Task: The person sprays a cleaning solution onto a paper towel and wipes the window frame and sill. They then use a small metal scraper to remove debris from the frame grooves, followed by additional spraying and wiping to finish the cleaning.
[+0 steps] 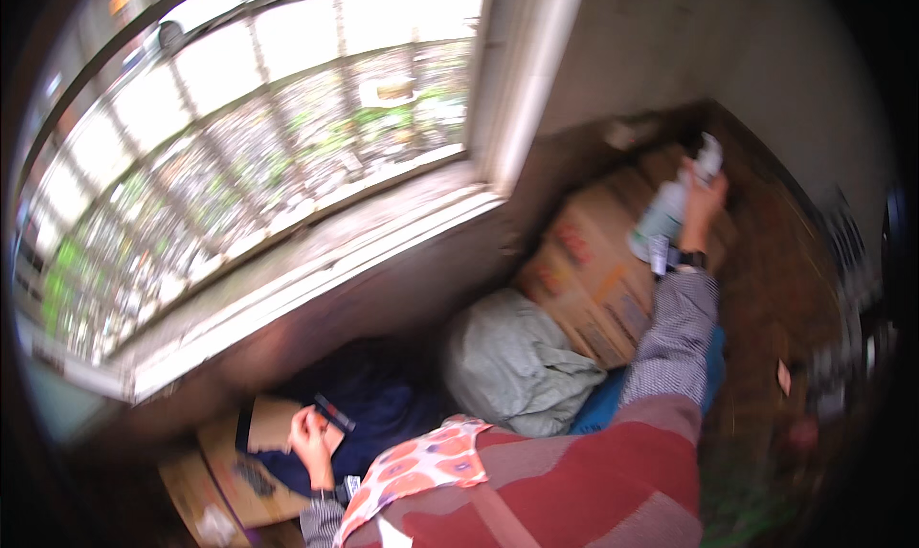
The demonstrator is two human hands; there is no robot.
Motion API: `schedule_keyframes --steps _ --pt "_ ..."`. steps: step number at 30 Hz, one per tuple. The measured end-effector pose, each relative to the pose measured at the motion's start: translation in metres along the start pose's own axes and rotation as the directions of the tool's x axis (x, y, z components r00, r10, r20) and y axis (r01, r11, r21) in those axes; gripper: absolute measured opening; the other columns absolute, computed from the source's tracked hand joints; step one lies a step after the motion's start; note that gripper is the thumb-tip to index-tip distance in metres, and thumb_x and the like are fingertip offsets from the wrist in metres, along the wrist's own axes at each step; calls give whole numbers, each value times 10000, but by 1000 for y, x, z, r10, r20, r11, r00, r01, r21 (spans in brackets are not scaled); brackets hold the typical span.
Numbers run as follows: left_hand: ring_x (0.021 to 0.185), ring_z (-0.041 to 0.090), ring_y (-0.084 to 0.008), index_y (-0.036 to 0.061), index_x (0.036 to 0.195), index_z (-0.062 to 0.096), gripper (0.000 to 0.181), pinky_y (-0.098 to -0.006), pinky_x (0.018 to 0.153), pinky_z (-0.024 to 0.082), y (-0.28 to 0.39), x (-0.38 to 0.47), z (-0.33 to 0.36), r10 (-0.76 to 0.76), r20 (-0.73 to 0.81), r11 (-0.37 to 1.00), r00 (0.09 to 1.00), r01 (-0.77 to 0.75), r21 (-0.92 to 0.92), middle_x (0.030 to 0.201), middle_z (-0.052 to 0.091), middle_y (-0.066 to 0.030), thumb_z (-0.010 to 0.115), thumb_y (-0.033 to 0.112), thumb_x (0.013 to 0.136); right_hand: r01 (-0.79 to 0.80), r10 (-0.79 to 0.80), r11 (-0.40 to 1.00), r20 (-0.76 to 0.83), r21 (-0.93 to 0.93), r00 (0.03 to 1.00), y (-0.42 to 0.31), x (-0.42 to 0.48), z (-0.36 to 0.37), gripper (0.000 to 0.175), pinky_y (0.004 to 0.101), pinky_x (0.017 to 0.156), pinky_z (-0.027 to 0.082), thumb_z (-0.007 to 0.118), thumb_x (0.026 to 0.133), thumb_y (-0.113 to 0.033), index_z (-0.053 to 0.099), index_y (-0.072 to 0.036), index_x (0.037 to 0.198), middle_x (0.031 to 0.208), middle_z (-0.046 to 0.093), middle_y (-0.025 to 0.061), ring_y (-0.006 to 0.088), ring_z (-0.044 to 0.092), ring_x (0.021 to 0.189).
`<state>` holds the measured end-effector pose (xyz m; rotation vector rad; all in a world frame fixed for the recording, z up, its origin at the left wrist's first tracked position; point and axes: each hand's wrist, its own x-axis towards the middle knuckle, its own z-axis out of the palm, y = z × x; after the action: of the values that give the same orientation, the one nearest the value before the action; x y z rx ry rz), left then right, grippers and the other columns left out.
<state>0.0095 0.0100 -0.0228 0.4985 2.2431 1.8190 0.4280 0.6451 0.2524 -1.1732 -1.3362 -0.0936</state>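
Observation:
My right hand is stretched out over cardboard boxes, gripping a spray bottle by its neck below the white trigger head. The bottle is tilted, and its body is pale with some green on it. On the left, my left hand hangs low with its fingers curled, in front of a brown cardboard piece. A slim dark object lies right by its fingertips; blur hides whether I hold it. Dark blue cloth spreads behind that hand.
A window with bars and a pale sill fills the upper left. Below the wall sits a bulging grey-white sack, beside something blue. Another cardboard box stands at lower left. Brown floor runs along the right.

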Motion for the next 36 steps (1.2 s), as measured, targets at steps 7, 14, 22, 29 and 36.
schedule_keyframes --steps 7,14,22,29,36 --pt "710 649 -91 -17 1056 655 126 -237 652 540 -10 -28 -28 -126 -198 991 972 115 -67 890 670 -47 572 66 1011 211 -313 884 194 417 930 -109 -108 19 436 357 976 490 687 955 -148 559 42 1326 1240 654 161 232 624 1103" --pt "701 674 -99 -7 1060 678 150 -250 651 543 -1 -25 -33 -145 -239 989 960 132 -69 777 703 -50 628 118 992 -548 -379 665 862 507 338 -272 -256 31 332 275 869 501 717 885 -53 657 27 1201 1025 694 52 124 639 946" --pt "696 680 -111 24 1054 703 154 -271 638 554 7 -24 -44 -137 -169 990 976 129 -61 771 706 -50 627 137 983 -837 -737 467 649 285 -190 -449 -402 22 403 294 921 496 669 907 -64 611 -3 1300 1210 676 64 136 631 1031" --pt "1338 475 -259 94 1531 315 910 -400 1089 422 34 19 -85 154 -95 986 983 -159 -50 1500 416 -141 845 155 794 -697 -799 589 419 408 -431 -603 -484 27 473 298 870 506 734 926 -301 631 -44 1309 1129 700 41 115 620 1011" --pt "1391 395 -278 63 1563 114 1079 -427 1158 356 37 73 -120 57 -194 866 979 -146 -479 1504 355 -172 860 173 792 -633 -729 681 415 368 -544 -689 -555 35 516 306 749 531 722 924 -416 634 -54 1282 940 693 37 116 630 832"
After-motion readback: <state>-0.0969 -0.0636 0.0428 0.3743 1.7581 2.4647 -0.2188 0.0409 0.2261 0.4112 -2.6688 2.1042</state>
